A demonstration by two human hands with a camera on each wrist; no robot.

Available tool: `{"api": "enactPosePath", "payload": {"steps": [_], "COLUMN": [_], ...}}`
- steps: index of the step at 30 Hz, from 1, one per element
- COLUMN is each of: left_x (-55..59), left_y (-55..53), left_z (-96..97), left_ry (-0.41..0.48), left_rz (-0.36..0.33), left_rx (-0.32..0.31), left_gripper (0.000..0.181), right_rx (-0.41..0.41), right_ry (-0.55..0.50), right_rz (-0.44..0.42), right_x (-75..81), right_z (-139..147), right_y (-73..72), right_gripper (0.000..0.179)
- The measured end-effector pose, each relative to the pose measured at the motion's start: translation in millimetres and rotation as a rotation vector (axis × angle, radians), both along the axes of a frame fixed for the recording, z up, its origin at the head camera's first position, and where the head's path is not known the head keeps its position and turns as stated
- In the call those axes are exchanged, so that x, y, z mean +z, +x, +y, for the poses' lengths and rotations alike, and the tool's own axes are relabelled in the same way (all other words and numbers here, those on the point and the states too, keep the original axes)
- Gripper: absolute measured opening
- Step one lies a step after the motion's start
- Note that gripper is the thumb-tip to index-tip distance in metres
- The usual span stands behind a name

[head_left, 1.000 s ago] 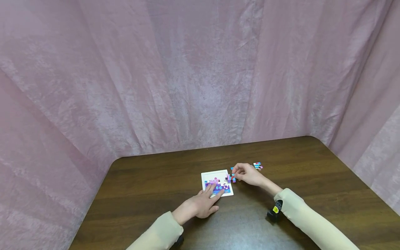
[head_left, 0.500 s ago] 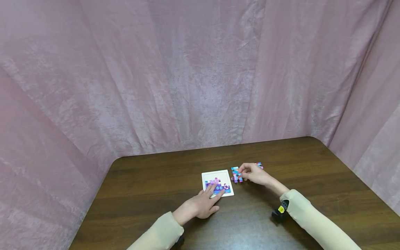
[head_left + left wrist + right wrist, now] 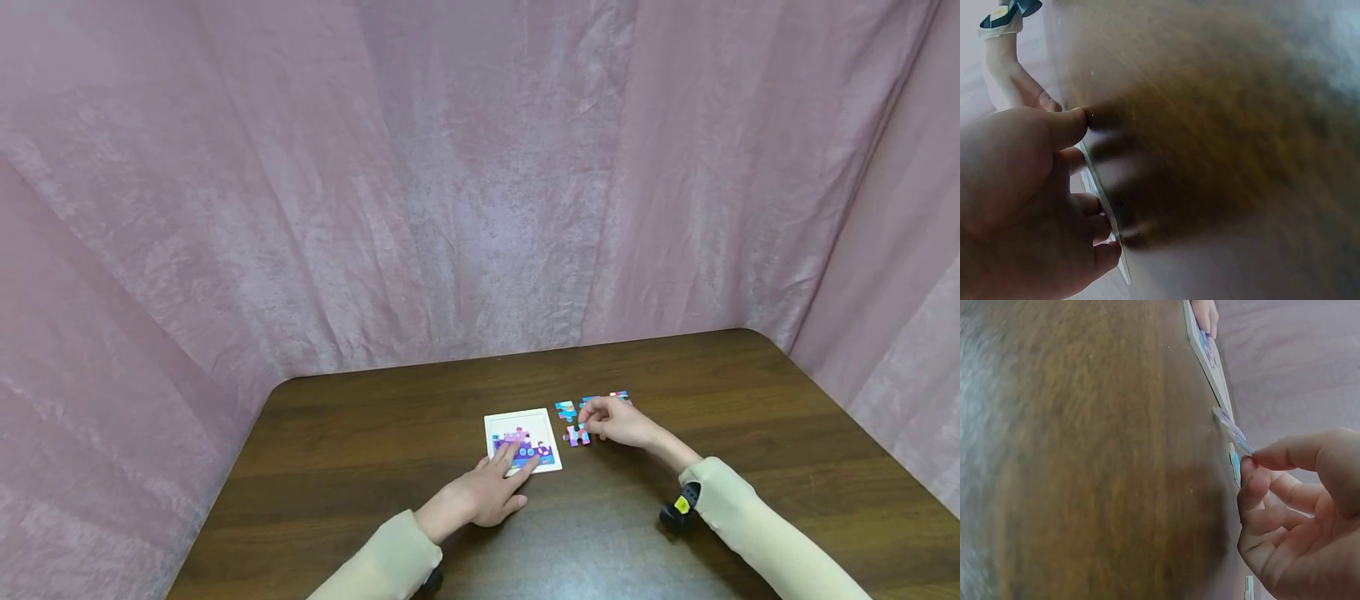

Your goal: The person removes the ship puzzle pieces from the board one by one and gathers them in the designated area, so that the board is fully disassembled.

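The right hand pinches a puzzle piece jutting left from its grip; the left hand rests spread on the puzzle board.

The left hand has its fingers on a thin pale board, whose edge runs alongside the fingertips. The thumb lies apart from them. Beyond the thumb is the right hand, with a dark strap behind it. Brown table, blurred, spreads out past the fingertips, darkened by shadows nearest them.

Nothing can be read — no text, number or sign.
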State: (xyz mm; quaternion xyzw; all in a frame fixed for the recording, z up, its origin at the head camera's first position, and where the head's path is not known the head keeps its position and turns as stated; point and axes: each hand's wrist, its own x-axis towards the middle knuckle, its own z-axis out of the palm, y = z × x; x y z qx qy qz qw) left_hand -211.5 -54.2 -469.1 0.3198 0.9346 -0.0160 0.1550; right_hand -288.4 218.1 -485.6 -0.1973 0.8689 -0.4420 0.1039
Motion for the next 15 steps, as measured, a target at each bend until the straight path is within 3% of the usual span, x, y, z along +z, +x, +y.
{"api": "enactPosePath", "payload": {"steps": [4,8,15], "left_x": [1.6,1.8,2.0], "left_y": [0.2,-0.9,-4.8], "left_z": [-0.6,-0.9,-0.6], "left_ry": [0.001,-0.008,-0.003], "left_rz": [0.003,-0.006,-0.062], "left_rx": [0.000,0.003,0.017], "left_gripper": [0.059,0.059,0.059], "right_rx": [-0.013,-0.023,-0.026], "right_ry": [0.000,0.048,0.126], "right_rz": [0.015,0.066,0.131], "right_x": [-0.3,-0.5,-1.0], "right_z": [-1.5,-2.4,-3.4], "right_y": [-0.6,-1.2,-3.4], "right_gripper": [0.011,0.024,0.027]}}
